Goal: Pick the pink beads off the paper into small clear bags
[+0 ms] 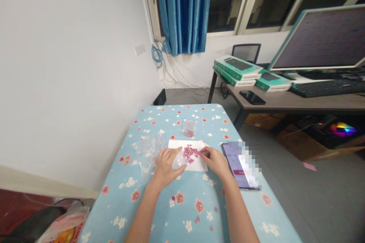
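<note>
A sheet of white paper point(200, 166) lies on the table with a loose pile of small, round, pink bead-like pieces point(188, 153) on it. My left hand point(167, 165) curves round a small clear plastic bag point(178, 160) at the paper's left part, thumb and fingers on its sides. At the right edge of the pile, my right hand point(212, 159) has thumb and index finger pinched together; anything between the tips is too small to make out. Behind the paper stands a clear plastic bag point(189, 126) with more pink pieces at its bottom.
Several crumpled clear bags point(146, 146) lie left of my left hand. A lit phone point(235, 167) rests by the right edge of the flowered tablecloth point(159, 220). Beyond it, a desk point(273, 102) holds green boxes point(239, 68), a dark phone point(252, 97), a keyboard and a monitor.
</note>
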`<action>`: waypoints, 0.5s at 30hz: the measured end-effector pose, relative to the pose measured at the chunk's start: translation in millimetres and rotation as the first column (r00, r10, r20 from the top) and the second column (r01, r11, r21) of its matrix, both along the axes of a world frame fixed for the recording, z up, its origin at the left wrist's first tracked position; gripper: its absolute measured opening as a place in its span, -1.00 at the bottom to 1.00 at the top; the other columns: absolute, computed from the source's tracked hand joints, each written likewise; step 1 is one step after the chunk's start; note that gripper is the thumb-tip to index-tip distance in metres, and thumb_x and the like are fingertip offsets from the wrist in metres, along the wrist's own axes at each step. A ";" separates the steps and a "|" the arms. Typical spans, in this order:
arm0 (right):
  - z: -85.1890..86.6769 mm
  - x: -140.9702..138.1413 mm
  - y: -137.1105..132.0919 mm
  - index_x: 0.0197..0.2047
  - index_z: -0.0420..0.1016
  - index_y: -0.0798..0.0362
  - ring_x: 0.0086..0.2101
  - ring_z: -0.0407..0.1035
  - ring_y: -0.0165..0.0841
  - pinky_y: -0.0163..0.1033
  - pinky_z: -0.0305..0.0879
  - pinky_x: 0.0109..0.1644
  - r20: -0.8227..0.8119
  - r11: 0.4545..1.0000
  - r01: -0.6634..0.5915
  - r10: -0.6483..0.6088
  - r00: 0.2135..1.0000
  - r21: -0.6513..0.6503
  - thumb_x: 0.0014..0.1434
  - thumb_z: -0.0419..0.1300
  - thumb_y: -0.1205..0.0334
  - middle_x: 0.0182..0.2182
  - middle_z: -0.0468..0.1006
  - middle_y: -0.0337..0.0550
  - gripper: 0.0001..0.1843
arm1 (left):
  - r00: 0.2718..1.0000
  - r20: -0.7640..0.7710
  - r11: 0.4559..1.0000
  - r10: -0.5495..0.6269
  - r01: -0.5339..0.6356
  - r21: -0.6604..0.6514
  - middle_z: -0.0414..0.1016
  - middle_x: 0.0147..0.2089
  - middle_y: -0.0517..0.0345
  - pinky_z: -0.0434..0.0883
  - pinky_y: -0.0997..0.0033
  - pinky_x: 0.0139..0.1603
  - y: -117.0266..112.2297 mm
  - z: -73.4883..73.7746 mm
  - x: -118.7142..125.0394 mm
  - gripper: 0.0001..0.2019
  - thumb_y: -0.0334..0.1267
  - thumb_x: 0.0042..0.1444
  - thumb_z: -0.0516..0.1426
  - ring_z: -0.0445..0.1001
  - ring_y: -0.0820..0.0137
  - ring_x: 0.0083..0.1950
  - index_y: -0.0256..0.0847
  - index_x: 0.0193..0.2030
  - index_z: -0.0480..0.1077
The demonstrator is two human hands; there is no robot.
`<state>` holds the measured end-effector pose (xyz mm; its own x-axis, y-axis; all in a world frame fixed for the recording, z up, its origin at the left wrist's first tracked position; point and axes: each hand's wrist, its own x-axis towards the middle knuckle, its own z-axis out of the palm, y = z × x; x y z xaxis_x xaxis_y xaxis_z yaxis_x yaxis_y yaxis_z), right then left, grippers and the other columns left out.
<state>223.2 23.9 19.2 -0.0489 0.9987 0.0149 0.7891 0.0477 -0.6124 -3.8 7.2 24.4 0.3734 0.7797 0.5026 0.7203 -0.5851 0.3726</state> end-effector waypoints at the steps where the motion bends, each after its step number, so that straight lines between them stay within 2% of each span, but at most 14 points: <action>1: 0.1 0.1 -0.1 -0.31 0.48 0.02 -0.43 0.37 -0.35 -0.33 0.03 -0.43 0.000 1.000 -0.001 0.001 1.000 -0.002 0.10 0.04 0.19 -0.49 0.51 -0.23 -0.79 | 1.000 0.013 1.000 -0.003 0.003 -0.001 0.47 0.00 0.05 0.25 0.11 0.09 -0.4 -2.4 1.5 -0.50 -0.19 0.03 0.18 0.39 0.22 -0.01 -0.12 0.14 0.22; 5: 0.9 0.2 -0.3 -0.31 0.47 0.02 -0.47 0.35 -0.37 -0.34 0.05 -0.43 -0.048 1.000 0.015 -0.014 0.999 0.021 0.11 0.06 0.14 -0.52 0.48 -0.25 -0.79 | 0.998 0.056 0.999 0.032 -0.033 0.019 0.48 -0.03 0.05 0.20 0.03 0.16 -2.4 -8.6 3.6 -0.47 -0.17 0.01 0.20 0.41 0.21 -0.01 -0.10 0.15 0.21; 8: 2.8 -3.6 -0.7 -0.30 0.49 0.04 -0.52 0.30 -0.40 -0.34 0.06 -0.44 -0.180 0.999 -0.009 0.016 0.984 0.037 0.11 0.10 0.09 -0.54 0.47 -0.26 -0.77 | 0.996 0.066 0.998 0.054 -0.056 0.030 0.49 -0.04 0.04 0.15 -0.02 0.19 -3.7 -10.6 6.5 -0.42 -0.15 0.00 0.21 0.41 0.20 -0.01 -0.10 0.18 0.17; 12: 6.3 -16.4 -3.4 -0.30 0.48 0.06 -0.54 0.24 -0.43 -0.35 0.11 -0.45 -0.405 0.993 -0.099 0.118 0.907 0.068 0.11 0.12 0.04 -0.50 0.47 -0.23 -0.73 | 0.997 0.072 0.999 0.042 -0.043 0.009 0.49 -0.04 0.05 0.18 -0.01 0.16 -3.7 -12.0 9.8 -0.39 -0.14 -0.01 0.21 0.41 0.21 -0.02 -0.08 0.20 0.14; 15: 7.8 -27.1 -6.2 -0.31 0.46 0.06 -0.52 0.23 -0.43 -0.35 0.12 -0.43 -0.500 0.983 -0.173 0.182 0.847 0.063 0.12 0.13 0.03 -0.45 0.48 -0.21 -0.73 | 0.995 0.095 0.999 0.040 -0.040 0.003 0.47 -0.03 0.04 0.21 0.02 0.14 -3.0 -12.9 9.7 -0.43 -0.15 -0.01 0.21 0.41 0.21 -0.02 -0.10 0.15 0.17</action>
<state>196.0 17.8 26.9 -0.2071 0.9731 0.1006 0.3516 0.1699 -0.9206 5.9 4.2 11.6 0.2923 0.7904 0.5383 0.7048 -0.5585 0.4373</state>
